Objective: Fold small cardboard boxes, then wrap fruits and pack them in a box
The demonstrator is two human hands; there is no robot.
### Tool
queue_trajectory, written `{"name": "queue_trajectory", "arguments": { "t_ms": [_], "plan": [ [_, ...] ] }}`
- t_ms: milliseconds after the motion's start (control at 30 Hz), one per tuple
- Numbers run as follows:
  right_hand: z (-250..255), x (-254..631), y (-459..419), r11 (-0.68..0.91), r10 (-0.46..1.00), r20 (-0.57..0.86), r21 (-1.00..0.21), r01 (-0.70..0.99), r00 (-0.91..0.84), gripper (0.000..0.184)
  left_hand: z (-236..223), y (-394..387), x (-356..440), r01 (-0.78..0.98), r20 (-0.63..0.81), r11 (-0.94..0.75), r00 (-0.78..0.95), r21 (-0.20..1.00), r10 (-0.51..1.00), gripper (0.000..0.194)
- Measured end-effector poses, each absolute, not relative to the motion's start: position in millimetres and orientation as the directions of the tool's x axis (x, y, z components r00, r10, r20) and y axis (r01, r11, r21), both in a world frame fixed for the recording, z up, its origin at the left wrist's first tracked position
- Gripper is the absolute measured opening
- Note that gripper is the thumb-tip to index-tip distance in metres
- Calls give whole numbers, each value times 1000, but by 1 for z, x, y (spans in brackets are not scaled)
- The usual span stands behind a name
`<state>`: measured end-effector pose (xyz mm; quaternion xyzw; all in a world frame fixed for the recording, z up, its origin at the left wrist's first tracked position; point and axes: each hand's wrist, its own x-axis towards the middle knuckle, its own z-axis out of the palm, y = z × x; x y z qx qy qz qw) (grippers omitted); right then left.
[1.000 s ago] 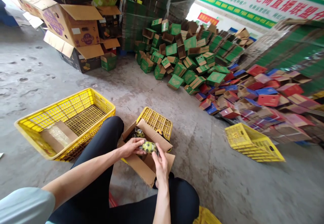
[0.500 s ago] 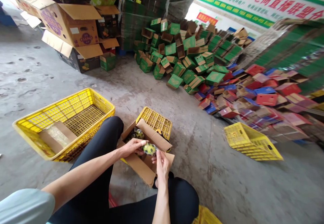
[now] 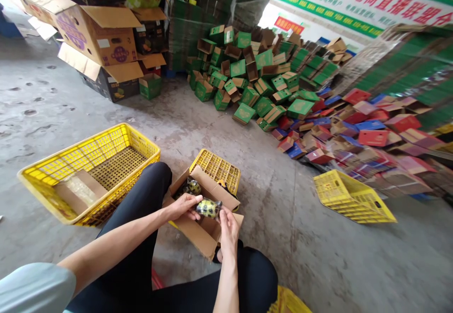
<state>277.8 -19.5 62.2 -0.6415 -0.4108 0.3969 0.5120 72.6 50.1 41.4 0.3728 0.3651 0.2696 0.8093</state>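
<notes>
Left hand and right hand clamp opposite ends of an oblong, plastic-wrapped, yellow-green, dark-spotted item over an open brown cardboard box, while a green-bordered white banner beyond reads "广西农产品电商直播联盟".

Green cartons are lying in a loose heap across the grey floor; red and blue cartons are adjoining them. Nearer, a yellow crate is standing apart. Upper left, a brown box is sitting above a black box. A red-lettered banner is hanging behind.
</notes>
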Motion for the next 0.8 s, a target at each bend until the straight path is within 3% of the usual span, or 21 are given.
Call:
{"name": "queue_trajectory", "arguments": {
  "t_ms": [200,467,600,700,800],
  "plan": [
    [57,279,-18,-134,907,-76,-985,113,415,44,44,50,73,-182,-387,583,590,792,709,83],
    [55,282,-20,-174,904,-130,-982,73,407,52,48,50,68,-158,-223,429,669,889,709,63],
    [64,275,-24,-160,944,-164,-986,-38,287,67,44,51,70,-172,-241,441,640,881,730,61],
    [67,273,-26,-134,983,-137,-990,-32,122,83,41,52,71,-191,-261,475,635,859,727,63],
    [66,273,-27,-101,991,-101,-995,-2,82,75,39,52,70,-192,-291,519,645,833,706,67]
  ]
}}
